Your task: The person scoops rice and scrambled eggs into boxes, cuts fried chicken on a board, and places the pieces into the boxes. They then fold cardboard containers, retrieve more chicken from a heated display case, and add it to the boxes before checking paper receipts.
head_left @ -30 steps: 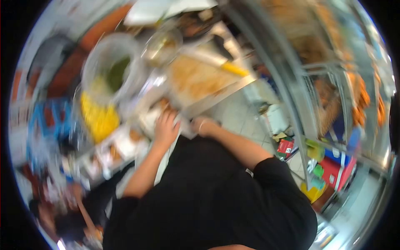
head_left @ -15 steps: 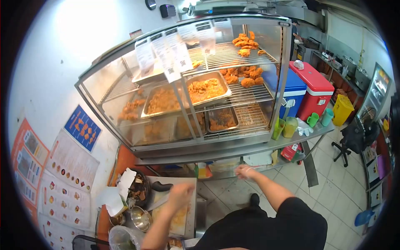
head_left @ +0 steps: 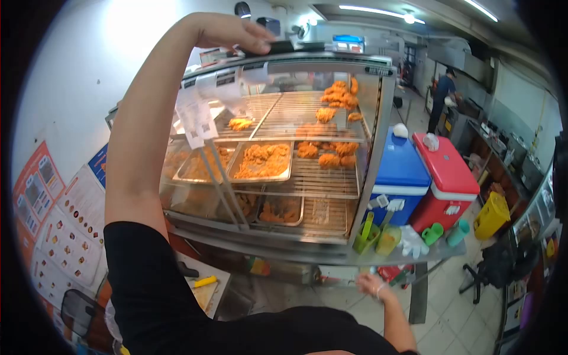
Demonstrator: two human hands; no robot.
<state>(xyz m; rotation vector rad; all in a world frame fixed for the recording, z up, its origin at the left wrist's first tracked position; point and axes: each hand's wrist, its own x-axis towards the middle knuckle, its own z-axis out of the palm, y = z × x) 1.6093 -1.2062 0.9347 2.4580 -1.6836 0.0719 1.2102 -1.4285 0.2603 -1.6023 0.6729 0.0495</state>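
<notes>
My left hand (head_left: 234, 34) is raised over the top front edge of the glass food display case (head_left: 331, 239). Its fingers stretch forward, a little apart, with the fingertips right at a flat black object (head_left: 283, 47) on the case's top. Paper slips (head_left: 195, 118) hang on the glass just below. Down near the lower shelf, my right hand (head_left: 371, 285) has loosely bent fingers and nothing visible in them; clear plastic shows near its wrist. Inside the case are fried chicken pieces (head_left: 337, 94) on racks and a metal tray (head_left: 290, 175) of saucy orange food.
A blue cooler (head_left: 402, 165) and a red cooler (head_left: 447, 177) stand right of the case. Green cups (head_left: 433, 234) and a plastic glove (head_left: 412, 241) lie on the counter end. A cutting board (head_left: 220, 293) with a yellow handle (head_left: 205, 281) sits lower left. Another person (head_left: 442, 97) stands far back.
My left hand has risen from above the cutting board to the case's top. My right hand appears lower and further right. The view has tilted up and shifted.
</notes>
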